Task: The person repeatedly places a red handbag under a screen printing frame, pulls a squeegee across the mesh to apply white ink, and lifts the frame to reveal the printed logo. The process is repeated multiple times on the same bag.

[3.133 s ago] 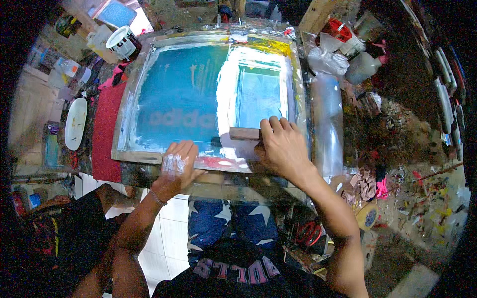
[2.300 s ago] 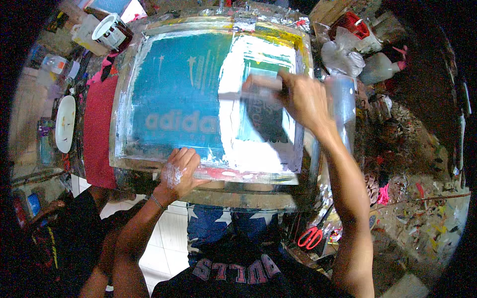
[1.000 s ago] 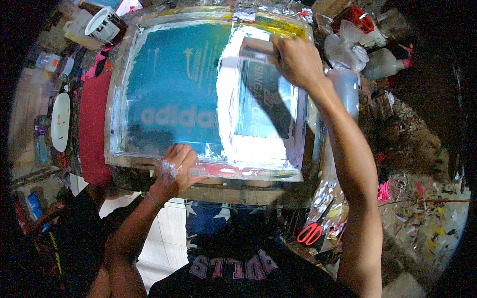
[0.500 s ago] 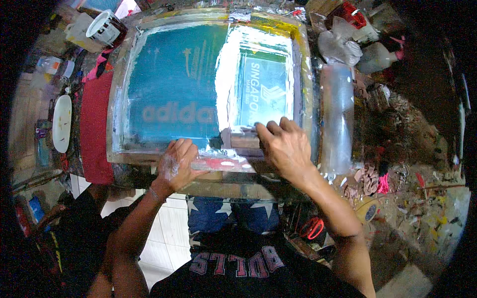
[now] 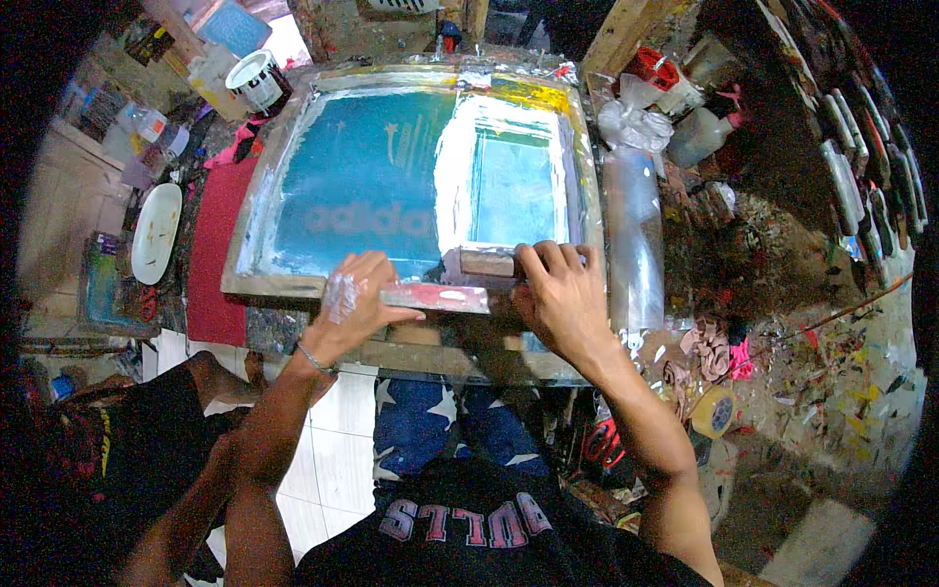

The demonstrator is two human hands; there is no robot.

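Both hands busy on a blue printing screen
So the left hand is hanging onto the near edge of the wooden frame, and the right hand has a wooden squeegee gripped just below the white-bordered window on the screen's right half. Red sheet along the left side, shiny clear roll along the right.

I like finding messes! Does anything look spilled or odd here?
Yes. White smears mark the left grip, odd on bare skin. Yellow smears look messy near the wooden frame's far right corner, unlike the blue part.
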